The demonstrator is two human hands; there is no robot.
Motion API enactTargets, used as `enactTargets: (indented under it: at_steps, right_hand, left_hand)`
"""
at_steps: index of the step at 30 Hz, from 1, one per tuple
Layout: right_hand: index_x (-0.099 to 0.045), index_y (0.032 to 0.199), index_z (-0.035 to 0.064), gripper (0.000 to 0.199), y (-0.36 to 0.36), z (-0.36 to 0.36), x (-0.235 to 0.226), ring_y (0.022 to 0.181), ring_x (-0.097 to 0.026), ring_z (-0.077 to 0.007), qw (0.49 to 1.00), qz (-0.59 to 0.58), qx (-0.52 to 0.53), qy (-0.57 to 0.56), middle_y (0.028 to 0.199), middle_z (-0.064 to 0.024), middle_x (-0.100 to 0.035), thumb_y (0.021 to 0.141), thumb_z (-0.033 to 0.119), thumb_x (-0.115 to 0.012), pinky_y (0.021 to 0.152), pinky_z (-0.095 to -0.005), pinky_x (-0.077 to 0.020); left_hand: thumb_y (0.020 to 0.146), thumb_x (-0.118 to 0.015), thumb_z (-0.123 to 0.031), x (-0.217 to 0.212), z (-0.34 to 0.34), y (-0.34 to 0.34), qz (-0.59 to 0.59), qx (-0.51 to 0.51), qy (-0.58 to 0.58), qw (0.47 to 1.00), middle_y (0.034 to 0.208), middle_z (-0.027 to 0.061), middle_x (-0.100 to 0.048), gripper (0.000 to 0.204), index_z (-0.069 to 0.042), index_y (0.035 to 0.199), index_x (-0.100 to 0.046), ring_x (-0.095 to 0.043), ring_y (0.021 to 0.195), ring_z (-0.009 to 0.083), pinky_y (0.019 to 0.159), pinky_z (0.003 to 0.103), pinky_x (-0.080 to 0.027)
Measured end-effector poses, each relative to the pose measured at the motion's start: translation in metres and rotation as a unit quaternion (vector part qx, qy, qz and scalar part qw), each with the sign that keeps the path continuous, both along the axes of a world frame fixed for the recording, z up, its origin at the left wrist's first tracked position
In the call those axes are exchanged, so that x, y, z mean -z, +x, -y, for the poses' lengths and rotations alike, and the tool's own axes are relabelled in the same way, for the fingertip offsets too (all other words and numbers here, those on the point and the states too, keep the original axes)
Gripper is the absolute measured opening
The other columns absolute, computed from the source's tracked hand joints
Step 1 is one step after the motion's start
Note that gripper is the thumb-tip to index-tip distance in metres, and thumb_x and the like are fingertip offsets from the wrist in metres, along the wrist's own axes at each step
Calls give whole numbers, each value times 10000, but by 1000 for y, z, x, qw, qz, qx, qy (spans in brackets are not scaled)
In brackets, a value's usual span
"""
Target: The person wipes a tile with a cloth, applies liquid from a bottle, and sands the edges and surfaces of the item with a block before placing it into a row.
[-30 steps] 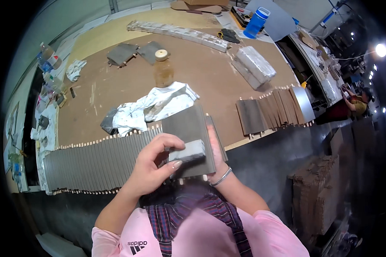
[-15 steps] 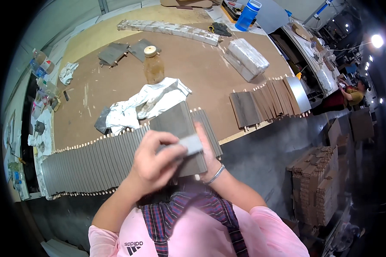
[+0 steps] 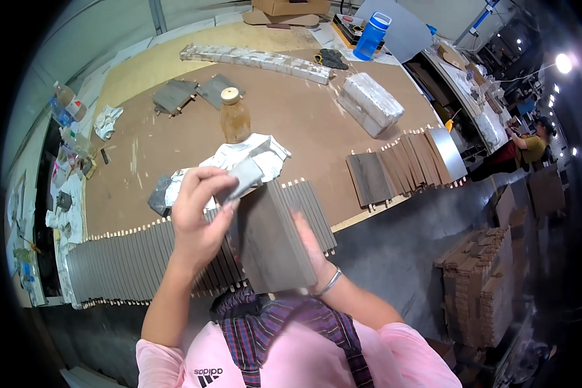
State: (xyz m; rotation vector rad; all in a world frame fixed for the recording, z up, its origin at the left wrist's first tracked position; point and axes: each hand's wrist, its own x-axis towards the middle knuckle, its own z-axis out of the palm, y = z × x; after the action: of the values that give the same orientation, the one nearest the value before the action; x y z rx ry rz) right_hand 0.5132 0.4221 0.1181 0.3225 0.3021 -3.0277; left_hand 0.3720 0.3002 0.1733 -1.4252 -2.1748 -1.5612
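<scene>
My right hand (image 3: 310, 248) holds a flat grey-brown wooden panel (image 3: 269, 242) from beneath, tilted up in front of my chest; only its fingers and a wrist bangle show at the panel's right edge. My left hand (image 3: 199, 216) grips a small grey rectangular block (image 3: 246, 176) and presses it against the panel's upper left corner. Just beyond the panel, a long row of similar grey panels (image 3: 113, 270) with wooden dowels stands on edge along the near side of the brown table (image 3: 291, 123).
White crumpled rags (image 3: 255, 152) and an amber jar (image 3: 235, 116) sit behind the row. To the right lie a second fan of panels (image 3: 401, 165) and a wrapped bundle (image 3: 370, 103). Cardboard stacks (image 3: 478, 284) stand on the floor; another person (image 3: 530, 145) works at far right.
My left hand has slid the grey block from the middle of the panel up to its top left corner. My right hand still supports the panel.
</scene>
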Motion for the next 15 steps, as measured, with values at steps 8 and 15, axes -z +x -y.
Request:
enactTargets:
  at_steps: [8, 15]
  right_hand:
    - [-448, 1360, 40, 608, 7, -21, 21, 976, -643, -247, 992, 16, 15, 126, 1186, -197, -599, 1002, 514, -319, 822, -345, -552]
    - [-482, 1242, -17, 330, 7, -41, -14, 1046, -602, -222, 977, 43, 125, 166, 1178, -126, -592, 956, 138, -533, 928, -348, -495]
  left_hand:
    - [794, -682, -14, 21, 19, 17, 465, 71, 180, 864, 1091, 81, -616, 341, 40, 1118, -593, -575, 1027, 161, 948, 288, -426]
    - [815, -677, -80, 26, 43, 12, 551, 82, 226, 799, 1143, 134, -606, 419, 43, 1189, -536, -595, 1059, 193, 929, 335, -481]
